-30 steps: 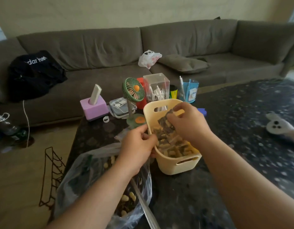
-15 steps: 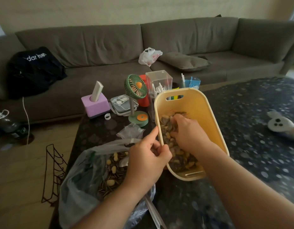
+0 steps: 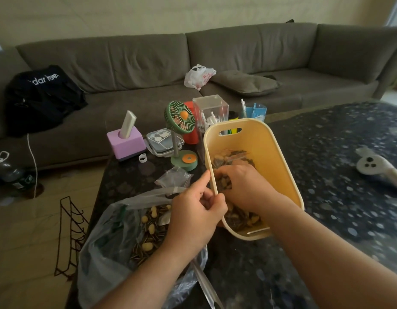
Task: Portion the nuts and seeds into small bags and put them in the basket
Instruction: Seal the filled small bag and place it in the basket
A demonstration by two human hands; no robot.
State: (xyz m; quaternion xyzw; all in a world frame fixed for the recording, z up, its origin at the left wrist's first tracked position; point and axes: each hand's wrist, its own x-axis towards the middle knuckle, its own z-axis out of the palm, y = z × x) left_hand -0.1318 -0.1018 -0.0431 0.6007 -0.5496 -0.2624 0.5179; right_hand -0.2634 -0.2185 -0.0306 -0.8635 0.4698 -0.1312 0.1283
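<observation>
Yellow plastic basket (image 3: 257,139) sits tilted on the dark speckled table (image 3: 327,197), its near left rim pinched by the left hand (image 3: 196,214). Reaching inside, the right hand (image 3: 244,186) presses palm-down, fingers curled, on the small filled bags (image 3: 232,157) of nuts and seeds; whether it grips one I cannot tell. Just left of the basket lies the large open plastic bag (image 3: 108,237) of peanuts and sunflower seeds, with empty zip bags (image 3: 173,178) behind it near a green desk fan (image 3: 179,119)
</observation>
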